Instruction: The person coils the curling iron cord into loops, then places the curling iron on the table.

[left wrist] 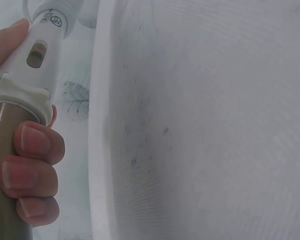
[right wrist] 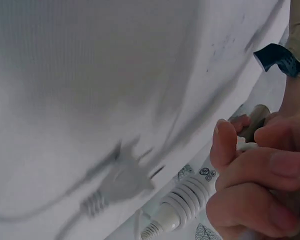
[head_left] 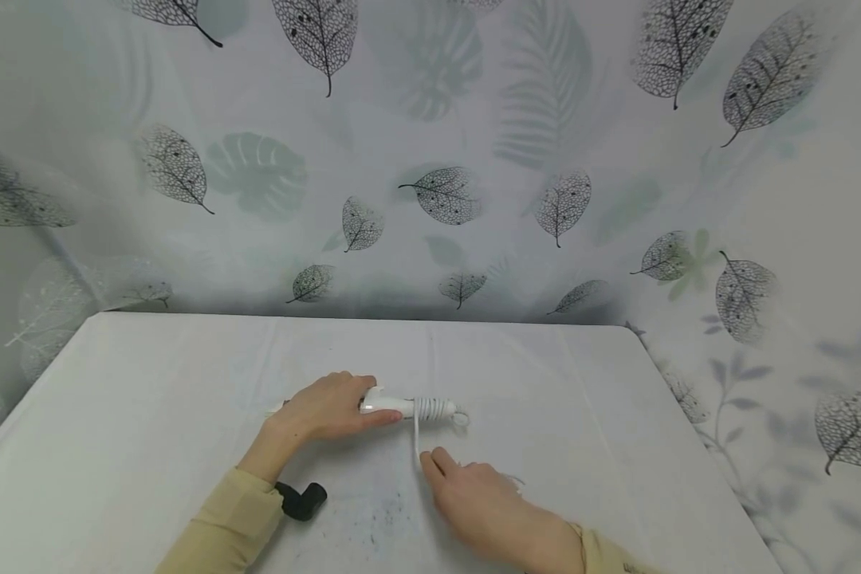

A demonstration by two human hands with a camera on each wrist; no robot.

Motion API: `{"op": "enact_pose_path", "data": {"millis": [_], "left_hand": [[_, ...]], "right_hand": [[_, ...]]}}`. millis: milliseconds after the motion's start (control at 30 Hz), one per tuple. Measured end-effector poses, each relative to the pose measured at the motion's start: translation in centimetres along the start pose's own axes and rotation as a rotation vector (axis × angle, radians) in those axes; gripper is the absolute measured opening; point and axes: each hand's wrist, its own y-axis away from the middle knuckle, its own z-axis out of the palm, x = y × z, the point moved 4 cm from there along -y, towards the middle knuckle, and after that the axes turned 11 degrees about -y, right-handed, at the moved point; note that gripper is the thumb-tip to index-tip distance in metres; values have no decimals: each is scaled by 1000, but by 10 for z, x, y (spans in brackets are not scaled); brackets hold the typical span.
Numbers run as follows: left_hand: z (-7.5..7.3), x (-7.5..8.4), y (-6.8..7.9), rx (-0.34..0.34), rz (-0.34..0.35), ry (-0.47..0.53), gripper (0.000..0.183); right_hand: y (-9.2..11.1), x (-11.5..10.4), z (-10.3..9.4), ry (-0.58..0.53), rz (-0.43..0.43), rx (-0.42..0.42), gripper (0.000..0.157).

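Note:
A curling iron (head_left: 383, 405) with a white handle lies crosswise in the head view. Around its barrel (left wrist: 4, 160), brown in the left wrist view, curl the fingers of my left hand (head_left: 330, 406); the thumb lies along the handle. White cord is wound in several coils (head_left: 434, 409) round the handle's right end. From these coils a taut length of cord (head_left: 416, 437) runs down to my right hand (head_left: 477, 501), which pinches it between thumb and fingers. Beside the right hand, the cord's two-pin plug (right wrist: 124, 184) hangs in the right wrist view.
Both hands work over a white table (head_left: 186, 383) with small dark marks near its front. Behind it hangs a leaf-patterned curtain (head_left: 402, 159). A black rounded object (head_left: 304, 502) juts out beside the left sleeve.

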Motion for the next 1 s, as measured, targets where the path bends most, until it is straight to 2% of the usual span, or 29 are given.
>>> {"op": "enact_pose_path", "data": {"millis": [100, 333, 700, 867, 1000], "left_hand": [[-1, 0, 0, 1, -9, -9, 48], [-2, 0, 0, 2, -6, -19, 48], [-3, -2, 0, -3, -19, 12, 51], [-6, -1, 1, 4, 4, 51, 51], [-8, 0, 2, 5, 21, 74, 50]], "right_hand": [[1, 1, 9, -2, -10, -37, 40], [-1, 9, 24, -97, -9, -37, 32], [-10, 24, 26, -150, -44, 1, 31], [-15, 40, 23, -251, -50, 37, 28], [-21, 58, 24, -363, -13, 52, 27]]}}
